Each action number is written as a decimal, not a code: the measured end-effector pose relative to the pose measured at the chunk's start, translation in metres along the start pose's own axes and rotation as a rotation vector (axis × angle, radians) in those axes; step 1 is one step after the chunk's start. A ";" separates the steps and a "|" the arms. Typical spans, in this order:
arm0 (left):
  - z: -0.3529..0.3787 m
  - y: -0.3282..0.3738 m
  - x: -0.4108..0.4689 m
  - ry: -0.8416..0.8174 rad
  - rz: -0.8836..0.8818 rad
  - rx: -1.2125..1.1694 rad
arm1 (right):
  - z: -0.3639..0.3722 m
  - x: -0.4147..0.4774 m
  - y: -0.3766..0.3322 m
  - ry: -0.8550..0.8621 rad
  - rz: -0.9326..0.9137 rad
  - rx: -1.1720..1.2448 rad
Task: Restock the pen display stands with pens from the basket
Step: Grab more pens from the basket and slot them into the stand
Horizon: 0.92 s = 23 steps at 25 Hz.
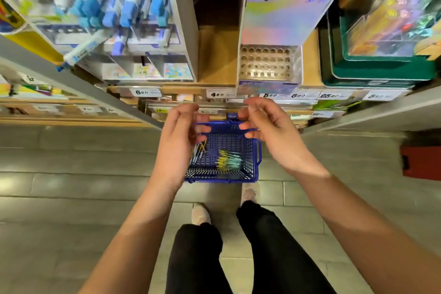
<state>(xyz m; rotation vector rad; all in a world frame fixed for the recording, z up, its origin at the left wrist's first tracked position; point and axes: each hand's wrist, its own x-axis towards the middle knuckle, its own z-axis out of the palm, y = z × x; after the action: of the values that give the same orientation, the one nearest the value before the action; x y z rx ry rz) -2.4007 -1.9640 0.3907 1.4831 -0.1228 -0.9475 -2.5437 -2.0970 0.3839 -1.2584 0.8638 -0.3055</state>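
A blue plastic basket stands on the floor below the shelf, holding several pens with yellow and teal parts; more pens lie at its left side, partly behind my wrist. My left hand hovers above the basket's left half with its fingers curled and apart, holding nothing. My right hand hovers above the basket's right rim, fingers likewise bent and empty. On the shelf straight above stands an iridescent pen display stand whose lower tier of round holes has no pens in it; pink pens fill its upper tier.
A white display rack with blue-capped pens stands at the left. Green trays with a clear box stand at the right. Price labels line the shelf edge. My legs and feet are on the tiled floor; a red object lies at the right.
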 end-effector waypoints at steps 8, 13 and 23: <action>-0.048 -0.174 0.053 0.008 -0.221 0.089 | 0.023 0.022 0.201 0.022 0.178 -0.094; -0.083 -0.316 0.117 -0.005 -0.274 0.151 | 0.019 0.082 0.348 -0.019 0.163 -0.216; -0.138 -0.542 0.290 -0.299 -0.260 0.565 | -0.048 0.217 0.534 -0.463 0.151 -1.085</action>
<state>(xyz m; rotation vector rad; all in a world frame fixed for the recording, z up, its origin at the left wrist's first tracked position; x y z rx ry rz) -2.3760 -1.9282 -0.2374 1.8916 -0.4542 -1.4235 -2.5666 -2.0992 -0.1942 -2.1214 0.7051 0.6582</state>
